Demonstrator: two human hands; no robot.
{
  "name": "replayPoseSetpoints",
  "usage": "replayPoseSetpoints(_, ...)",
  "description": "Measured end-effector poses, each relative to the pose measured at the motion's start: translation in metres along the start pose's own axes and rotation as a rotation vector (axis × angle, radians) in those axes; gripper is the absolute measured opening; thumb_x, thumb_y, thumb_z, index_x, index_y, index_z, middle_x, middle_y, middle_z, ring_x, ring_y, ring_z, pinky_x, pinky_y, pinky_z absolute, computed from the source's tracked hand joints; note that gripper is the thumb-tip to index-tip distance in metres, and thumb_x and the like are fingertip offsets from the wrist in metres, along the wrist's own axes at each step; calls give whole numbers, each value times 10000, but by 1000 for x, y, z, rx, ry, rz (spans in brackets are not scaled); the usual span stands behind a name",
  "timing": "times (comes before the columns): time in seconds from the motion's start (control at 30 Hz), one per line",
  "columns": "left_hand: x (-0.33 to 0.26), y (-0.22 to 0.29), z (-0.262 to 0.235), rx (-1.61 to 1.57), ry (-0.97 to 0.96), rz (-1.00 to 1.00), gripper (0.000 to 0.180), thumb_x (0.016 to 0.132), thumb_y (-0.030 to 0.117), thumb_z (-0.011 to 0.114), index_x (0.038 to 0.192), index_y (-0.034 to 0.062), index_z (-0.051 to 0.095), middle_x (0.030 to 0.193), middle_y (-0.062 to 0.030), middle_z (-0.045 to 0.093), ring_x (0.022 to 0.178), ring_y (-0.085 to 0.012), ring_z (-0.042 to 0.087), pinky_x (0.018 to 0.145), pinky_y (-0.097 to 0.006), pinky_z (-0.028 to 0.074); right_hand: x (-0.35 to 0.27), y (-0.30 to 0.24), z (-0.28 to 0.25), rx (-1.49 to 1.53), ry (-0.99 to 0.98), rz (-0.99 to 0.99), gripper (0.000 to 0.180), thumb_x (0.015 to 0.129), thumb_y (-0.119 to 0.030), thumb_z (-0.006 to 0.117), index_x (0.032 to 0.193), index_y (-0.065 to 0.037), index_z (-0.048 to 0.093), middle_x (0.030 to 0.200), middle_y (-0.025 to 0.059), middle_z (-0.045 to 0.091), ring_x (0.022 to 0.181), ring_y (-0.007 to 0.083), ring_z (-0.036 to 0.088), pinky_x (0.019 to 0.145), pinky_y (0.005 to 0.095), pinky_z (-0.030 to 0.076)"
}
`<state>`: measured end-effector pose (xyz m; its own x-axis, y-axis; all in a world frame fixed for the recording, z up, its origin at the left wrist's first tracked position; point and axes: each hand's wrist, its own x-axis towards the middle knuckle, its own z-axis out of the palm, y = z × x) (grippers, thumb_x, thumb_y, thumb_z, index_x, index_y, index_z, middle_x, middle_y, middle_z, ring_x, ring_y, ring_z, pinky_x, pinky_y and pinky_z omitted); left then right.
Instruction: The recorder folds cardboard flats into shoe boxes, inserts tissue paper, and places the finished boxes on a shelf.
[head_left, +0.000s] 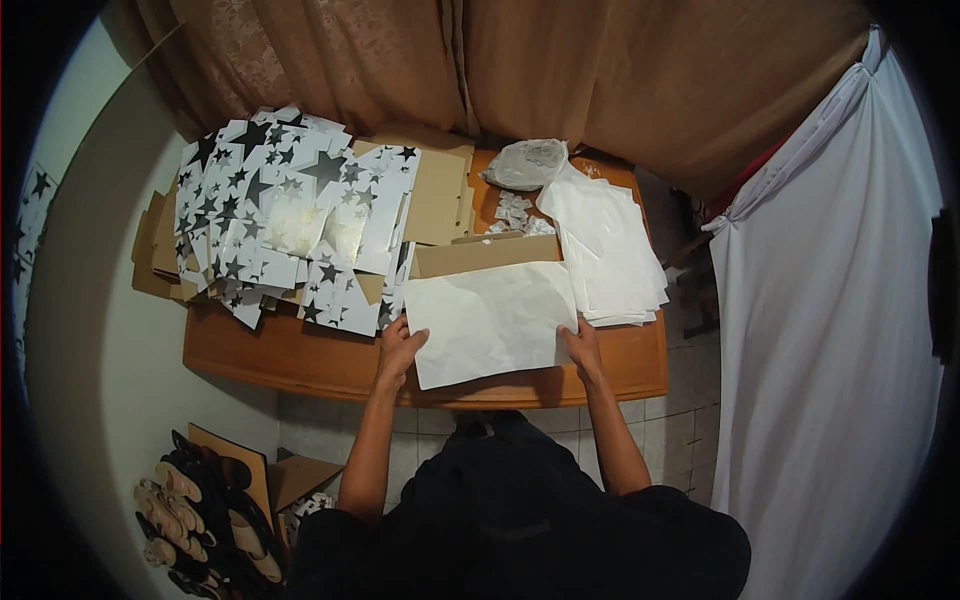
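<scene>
A large sheet of white tissue paper lies flat at the near edge of a wooden table. My left hand presses on its left edge, fingers spread. On the sheet's right edge rests my right hand, also flat. A flat brown cardboard piece lies just behind the sheet, partly under it.
A stack of white paper sheets sits at the right. Flat star-printed box blanks pile up at the left over brown cardboard. A clear plastic bag and small white pieces lie at the back. Shoes sit on the floor.
</scene>
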<state>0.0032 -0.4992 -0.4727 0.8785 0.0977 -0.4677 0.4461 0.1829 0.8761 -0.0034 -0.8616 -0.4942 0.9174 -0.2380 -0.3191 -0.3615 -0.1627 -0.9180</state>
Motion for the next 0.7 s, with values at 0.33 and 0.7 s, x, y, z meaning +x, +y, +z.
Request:
replayPoseSetpoints(0.33,36,-46,-3,465,87,139,296,821,53,772,1079,-12,644,818,-73,704,708,-133,644,671,-285,525,13,15,-18,-362,131,-82,357,838,-148,704,1124,64,679,1020,230,733,938,345,708,862,401,532)
replayPoseSetpoints(0.7,-21,-13,47,990,329,783,359,892,141,715,1216,21,617,1281,-178,565,1196,-368,536,974,-477,477,-17,-32,0,-770,150,-600,574,867,-145,716,1382,-5,508,1345,261,468,1250,439,435,1045,520,403)
